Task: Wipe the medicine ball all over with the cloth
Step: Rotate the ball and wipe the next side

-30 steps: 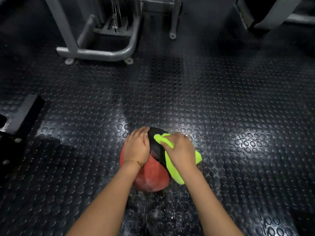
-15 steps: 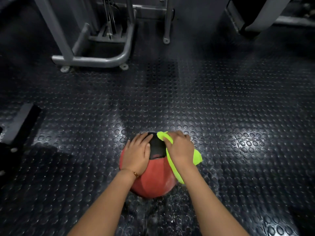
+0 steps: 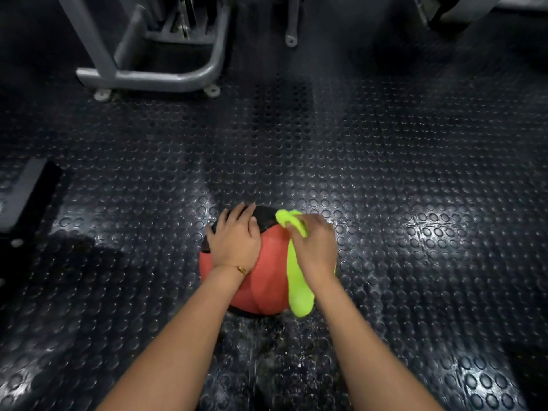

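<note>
Located medicine ball, red with a black panel, on the studded floor at lower centre of frame. Noted left hand laid flat on its upper left, fingers spread and straight, gripping nothing. Noted right hand, slightly blurred, fingers curled over the yellow-green cloth, pressing it to the ball's right side, loose end trailing toward frame bottom. Observed grey machine frame at upper left.

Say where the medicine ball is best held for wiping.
Upper left side, from above, palm spread: the medicine ball is round and sits on the floor, so downward pressure likely pins it. The left hand lies there; the right hand holds the cloth.
</note>
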Available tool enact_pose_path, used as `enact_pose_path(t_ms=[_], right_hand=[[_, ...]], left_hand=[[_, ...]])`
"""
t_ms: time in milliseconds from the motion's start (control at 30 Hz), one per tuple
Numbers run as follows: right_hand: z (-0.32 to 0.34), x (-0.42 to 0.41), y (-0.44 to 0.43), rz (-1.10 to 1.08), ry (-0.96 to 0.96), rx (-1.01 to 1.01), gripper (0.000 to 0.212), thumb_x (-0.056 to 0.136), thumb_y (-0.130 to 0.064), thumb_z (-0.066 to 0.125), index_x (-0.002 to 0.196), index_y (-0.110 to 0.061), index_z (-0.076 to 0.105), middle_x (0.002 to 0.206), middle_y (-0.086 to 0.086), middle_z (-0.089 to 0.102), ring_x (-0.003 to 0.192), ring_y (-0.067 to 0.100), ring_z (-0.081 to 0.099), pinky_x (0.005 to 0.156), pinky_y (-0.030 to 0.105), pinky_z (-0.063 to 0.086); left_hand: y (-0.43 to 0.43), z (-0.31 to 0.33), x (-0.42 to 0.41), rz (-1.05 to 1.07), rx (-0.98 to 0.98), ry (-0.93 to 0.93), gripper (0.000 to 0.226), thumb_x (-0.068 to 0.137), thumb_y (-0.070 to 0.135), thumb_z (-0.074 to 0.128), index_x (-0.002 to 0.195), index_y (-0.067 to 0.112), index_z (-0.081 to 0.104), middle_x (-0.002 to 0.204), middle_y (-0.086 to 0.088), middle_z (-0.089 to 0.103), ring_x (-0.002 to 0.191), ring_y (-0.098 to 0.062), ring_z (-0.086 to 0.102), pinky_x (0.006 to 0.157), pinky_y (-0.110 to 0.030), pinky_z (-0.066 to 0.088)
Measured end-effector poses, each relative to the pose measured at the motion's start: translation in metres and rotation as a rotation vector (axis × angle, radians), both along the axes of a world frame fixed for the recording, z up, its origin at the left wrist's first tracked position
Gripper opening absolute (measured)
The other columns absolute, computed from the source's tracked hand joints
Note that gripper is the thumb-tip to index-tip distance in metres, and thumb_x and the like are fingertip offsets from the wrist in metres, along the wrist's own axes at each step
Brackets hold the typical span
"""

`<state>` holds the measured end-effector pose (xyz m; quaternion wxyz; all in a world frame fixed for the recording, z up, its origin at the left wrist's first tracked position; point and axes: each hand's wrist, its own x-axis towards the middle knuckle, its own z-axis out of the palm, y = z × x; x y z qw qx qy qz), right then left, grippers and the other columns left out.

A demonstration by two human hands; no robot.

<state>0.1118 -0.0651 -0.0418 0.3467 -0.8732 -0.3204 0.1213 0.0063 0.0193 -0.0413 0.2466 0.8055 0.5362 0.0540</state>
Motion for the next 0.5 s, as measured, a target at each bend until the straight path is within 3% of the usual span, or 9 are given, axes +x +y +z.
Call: enact_pose_path(t_ms=[100, 333, 500], right_hand=[[-0.003, 0.006, 0.012, 0.009, 0.012, -0.037, 0.027, 0.085, -0.030, 0.061, 0.106, -0.014, 0.067, 0.112, 0.004, 0.063, 0.101, 0.030, 0.053, 0.081, 0.036, 0.044], [-0.015, -0.042, -0.071, -0.029, 0.121, 0.142, 0.023, 0.081, -0.022, 0.068, 0.103, -0.015, 0.069, 0.099, -0.009, 0.058, 0.097, 0.020, 0.054, 0.079, 0.030, 0.041], [-0.011, -0.016, -0.022, -0.086, 0.070, 0.088, 0.027, 0.082, -0.031, 0.063, 0.102, -0.012, 0.068, 0.102, 0.008, 0.066, 0.095, 0.028, 0.056, 0.079, 0.034, 0.043]], left_hand=[[0.001, 0.000, 0.007, 0.073, 0.012, 0.004, 0.041, 0.096, 0.030, 0.031, 0.134, 0.030, 0.045, 0.146, 0.009, 0.039, 0.137, -0.018, 0.028, 0.111, -0.049, 0.020], [0.022, 0.005, 0.019, 0.101, -0.107, 0.004, 0.042, 0.097, 0.033, 0.026, 0.135, 0.029, 0.045, 0.146, 0.006, 0.038, 0.135, -0.019, 0.030, 0.108, -0.049, 0.024], [0.014, 0.005, 0.000, -0.026, -0.073, 0.026, 0.046, 0.095, 0.047, 0.028, 0.139, 0.035, 0.036, 0.151, 0.009, 0.029, 0.140, -0.023, 0.021, 0.112, -0.053, 0.018]])
